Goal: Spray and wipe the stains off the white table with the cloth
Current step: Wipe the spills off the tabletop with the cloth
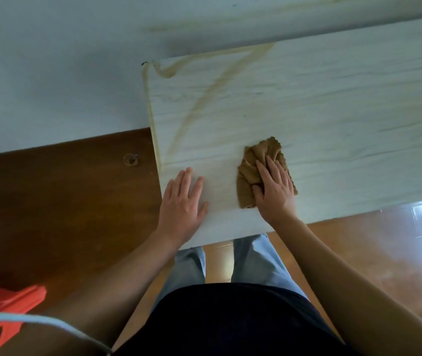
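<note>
The white table [320,104] fills the upper right of the head view. A brown streaky stain [204,98] runs diagonally across its left part and along the far and left edges. A crumpled brown cloth [252,170] lies near the table's front edge. My right hand [275,192] presses flat on the cloth with straight fingers. My left hand [182,200] rests flat on the bare tabletop to the left of the cloth, near the front left corner. No spray bottle is in view.
A dark brown wooden surface [63,196] adjoins the table's left edge. A red object [6,307] lies at the lower left, with a pale cord [50,323] across it. A pale wall [63,68] stands behind. Wooden floor [371,253] shows below the table's front edge.
</note>
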Available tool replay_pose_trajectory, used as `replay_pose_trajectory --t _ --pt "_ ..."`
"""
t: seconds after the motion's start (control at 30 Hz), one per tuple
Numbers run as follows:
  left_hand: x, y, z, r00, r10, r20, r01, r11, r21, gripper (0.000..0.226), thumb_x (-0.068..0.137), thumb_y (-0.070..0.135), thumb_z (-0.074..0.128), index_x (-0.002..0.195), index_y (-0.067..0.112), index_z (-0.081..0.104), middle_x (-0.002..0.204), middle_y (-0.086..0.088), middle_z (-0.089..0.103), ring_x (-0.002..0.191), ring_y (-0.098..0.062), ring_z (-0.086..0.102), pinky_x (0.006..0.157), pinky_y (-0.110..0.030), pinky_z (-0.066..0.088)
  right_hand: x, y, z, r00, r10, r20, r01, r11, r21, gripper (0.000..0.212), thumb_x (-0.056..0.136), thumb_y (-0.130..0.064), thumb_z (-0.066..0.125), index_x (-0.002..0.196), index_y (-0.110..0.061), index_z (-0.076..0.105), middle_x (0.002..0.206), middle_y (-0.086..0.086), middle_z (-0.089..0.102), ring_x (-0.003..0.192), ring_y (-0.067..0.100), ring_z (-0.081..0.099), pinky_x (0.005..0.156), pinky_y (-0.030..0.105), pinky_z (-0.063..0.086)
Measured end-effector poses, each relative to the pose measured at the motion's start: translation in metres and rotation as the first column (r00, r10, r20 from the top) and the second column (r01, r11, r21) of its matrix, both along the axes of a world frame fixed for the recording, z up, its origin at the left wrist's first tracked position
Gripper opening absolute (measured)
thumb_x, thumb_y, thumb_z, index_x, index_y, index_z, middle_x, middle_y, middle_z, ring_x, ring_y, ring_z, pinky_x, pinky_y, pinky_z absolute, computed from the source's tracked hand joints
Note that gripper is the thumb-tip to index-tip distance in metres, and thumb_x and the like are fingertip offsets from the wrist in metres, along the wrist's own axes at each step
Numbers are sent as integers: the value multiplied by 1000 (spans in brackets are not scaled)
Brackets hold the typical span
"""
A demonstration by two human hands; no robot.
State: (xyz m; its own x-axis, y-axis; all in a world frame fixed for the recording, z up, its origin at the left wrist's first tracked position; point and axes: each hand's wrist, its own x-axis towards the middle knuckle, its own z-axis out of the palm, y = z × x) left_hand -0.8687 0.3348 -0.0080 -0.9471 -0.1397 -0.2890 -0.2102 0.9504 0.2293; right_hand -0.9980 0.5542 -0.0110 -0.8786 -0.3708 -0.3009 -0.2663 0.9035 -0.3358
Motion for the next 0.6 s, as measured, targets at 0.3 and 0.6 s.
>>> replay_pose_trajectory --t 0.3,0.6 --pt "-31 33 23 944 295 148 -303 952 36 67 102 55 40 155 15 33 169 -10 16 157 -26 7 126 -43 18 -180 25 -1 991 133 26 -133 991 2 64 97 -30 51 157 -27 29 167 2 19 152 27 14 125 46 11" --pt "-55 57 27 882 455 125 -457 889 -19 65 100 54 44 152 17 36 167 -11 23 154 -30 22 119 -45 33 -171 -56 -8 920 391 -14 -391 920 34 61 100 -26 45 158 -30 26 168 -1 13 155 27 3 125 51 -2"
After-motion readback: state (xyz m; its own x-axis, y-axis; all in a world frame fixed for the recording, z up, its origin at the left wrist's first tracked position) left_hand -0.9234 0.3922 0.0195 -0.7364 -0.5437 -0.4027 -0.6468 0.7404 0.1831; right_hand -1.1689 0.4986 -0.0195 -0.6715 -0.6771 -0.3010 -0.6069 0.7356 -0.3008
